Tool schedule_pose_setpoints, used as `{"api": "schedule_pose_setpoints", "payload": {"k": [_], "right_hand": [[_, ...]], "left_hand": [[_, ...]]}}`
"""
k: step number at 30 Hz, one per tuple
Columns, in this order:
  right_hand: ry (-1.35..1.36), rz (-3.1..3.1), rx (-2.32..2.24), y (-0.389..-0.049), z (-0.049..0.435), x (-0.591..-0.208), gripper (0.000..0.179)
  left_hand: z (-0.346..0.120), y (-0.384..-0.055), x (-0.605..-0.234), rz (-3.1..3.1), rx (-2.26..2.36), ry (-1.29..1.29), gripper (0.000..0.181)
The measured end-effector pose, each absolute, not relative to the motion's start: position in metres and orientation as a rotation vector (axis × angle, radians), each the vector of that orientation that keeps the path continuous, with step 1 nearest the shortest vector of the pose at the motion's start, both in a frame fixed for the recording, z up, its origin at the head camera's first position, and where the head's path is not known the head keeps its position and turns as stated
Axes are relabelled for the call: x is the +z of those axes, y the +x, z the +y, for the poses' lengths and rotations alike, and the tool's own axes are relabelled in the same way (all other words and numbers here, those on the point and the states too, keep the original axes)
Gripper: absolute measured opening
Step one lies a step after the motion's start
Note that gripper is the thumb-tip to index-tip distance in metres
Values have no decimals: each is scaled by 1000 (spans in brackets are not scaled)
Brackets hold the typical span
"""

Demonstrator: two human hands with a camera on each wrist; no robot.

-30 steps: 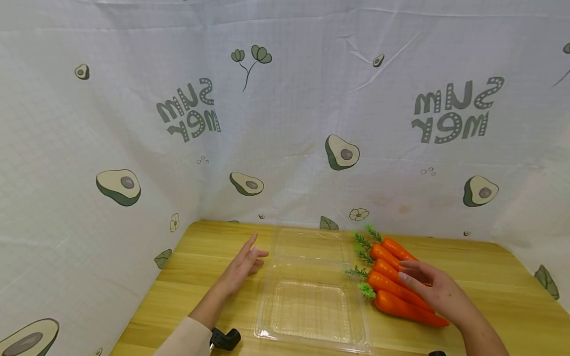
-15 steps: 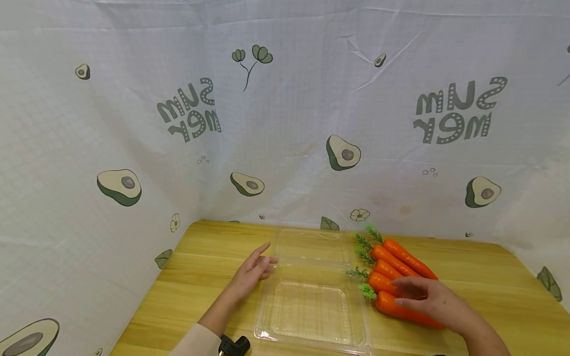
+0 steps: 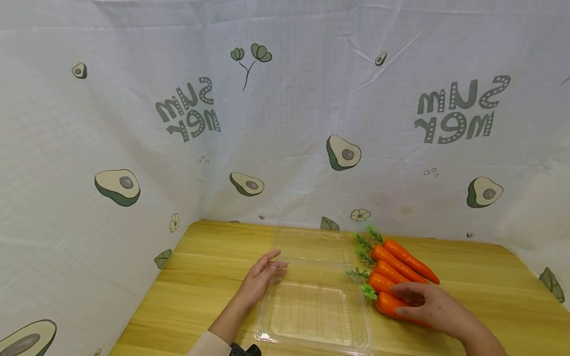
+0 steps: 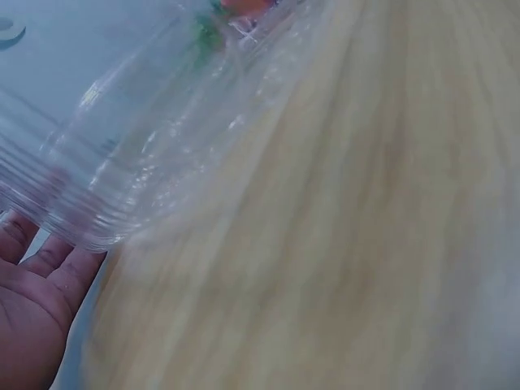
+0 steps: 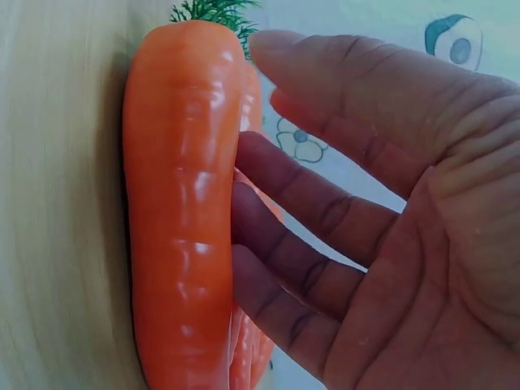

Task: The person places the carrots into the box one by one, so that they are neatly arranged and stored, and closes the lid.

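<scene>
Over the nearest orange carrot (image 3: 389,304) my right hand (image 3: 429,307) hovers with its fingers spread and slightly bent. In the right wrist view that carrot (image 5: 183,195) fills the left side, and my right hand (image 5: 398,203) has its fingertips close against one flank without wrapping round it; whether they touch, I cannot tell. A clear plastic clamshell box (image 3: 313,340) lies unfolded in the middle. My left hand (image 3: 258,283) is at its left edge, fingers loosely extended. In the left wrist view, fingers of the left hand (image 4: 36,301) reach behind the clear plastic (image 4: 138,171).
Several more carrots with green tops, such as the farthest carrot (image 3: 411,259), lie in a row right of the box. Everything lies on a wood-grain table (image 3: 209,257). A white printed cloth (image 3: 285,123) hangs behind and at the sides.
My left hand has moved right, to the box's edge. My right hand has come down and slightly nearer, from over the middle carrots to the nearest one. Box and carrots look unmoved.
</scene>
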State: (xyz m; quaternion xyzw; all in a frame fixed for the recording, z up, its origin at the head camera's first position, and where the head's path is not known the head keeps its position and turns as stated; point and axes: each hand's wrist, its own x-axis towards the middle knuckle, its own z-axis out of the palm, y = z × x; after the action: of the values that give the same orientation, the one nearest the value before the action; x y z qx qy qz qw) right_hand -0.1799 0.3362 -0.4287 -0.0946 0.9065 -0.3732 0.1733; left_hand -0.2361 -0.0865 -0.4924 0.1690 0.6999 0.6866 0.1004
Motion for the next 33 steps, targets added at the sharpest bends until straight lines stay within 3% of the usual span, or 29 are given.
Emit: {"api": "schedule_pose_setpoints", "payload": {"k": [9, 24, 33], "right_hand": [[-242, 2743, -807, -180, 322, -430, 44], [-181, 2669, -786, -180, 315, -438, 65], [-204, 2651, -814, -179, 319, -440, 55]], "left_hand": [[-84, -234, -494, 2018, 2110, 438, 51], [-83, -232, -501, 1959, 2166, 408, 53], [-83, -231, -503, 1965, 2172, 374, 52]]}}
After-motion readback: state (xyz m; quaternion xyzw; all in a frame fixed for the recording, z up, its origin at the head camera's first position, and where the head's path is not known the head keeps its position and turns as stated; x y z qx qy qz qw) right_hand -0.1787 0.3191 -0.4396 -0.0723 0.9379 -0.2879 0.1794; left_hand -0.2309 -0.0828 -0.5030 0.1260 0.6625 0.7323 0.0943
